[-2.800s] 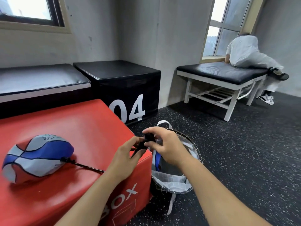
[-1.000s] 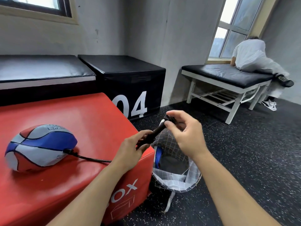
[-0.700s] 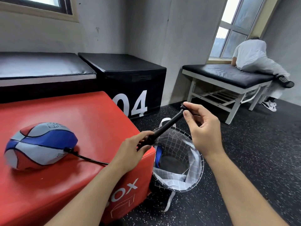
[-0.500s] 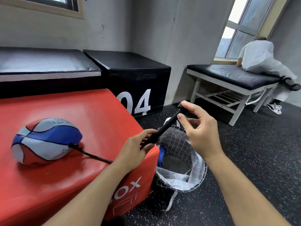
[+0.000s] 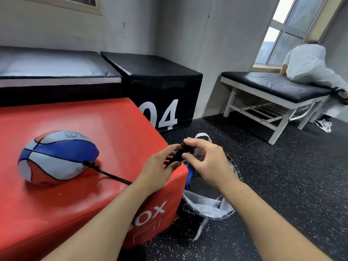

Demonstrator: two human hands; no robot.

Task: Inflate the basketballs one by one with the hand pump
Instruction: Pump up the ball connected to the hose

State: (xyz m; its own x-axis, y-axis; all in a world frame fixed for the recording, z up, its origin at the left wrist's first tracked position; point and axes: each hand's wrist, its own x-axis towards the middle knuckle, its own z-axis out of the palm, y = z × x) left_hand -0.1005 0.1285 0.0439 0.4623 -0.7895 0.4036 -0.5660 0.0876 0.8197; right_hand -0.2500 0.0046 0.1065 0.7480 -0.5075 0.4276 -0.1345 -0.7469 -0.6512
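Surface: a red padded box (image 5: pixel 79 117) with white lettering on its near face serves as the table. Behind it stand a black padded box (image 5: pixel 154 76) marked "04" and, to its left, a low black-topped bench (image 5: pixel 52 66) against a grey wall. The floor (image 5: pixel 282 176) is dark speckled rubber. At far right a black-cushioned, white-framed bed (image 5: pixel 273 85) stands below a window (image 5: pixel 282 34); a person in white (image 5: pixel 308 63) leans on it, facing the window.

Task item: a blue, red and grey basketball (image 5: pixel 58 157), visibly slack and flattened, lies on the left part of the table. A thin black hose (image 5: pixel 111 176) is plugged into the ball's right side and runs across the table top toward the hands.

Hands: the left hand (image 5: pixel 158 170) grips the body of the small black hand pump (image 5: pixel 180 155) over the table's right corner. The right hand (image 5: pixel 205 162) pinches the pump's upper end between thumb and fingers. The two hands are close together, the pump short between them.

Container: a grey checked fabric basket (image 5: pixel 212 206) with a round rim stands on the floor, touching the table's right side, directly under the hands. A blue item (image 5: pixel 189 176) shows inside against the near wall; what it is cannot be told
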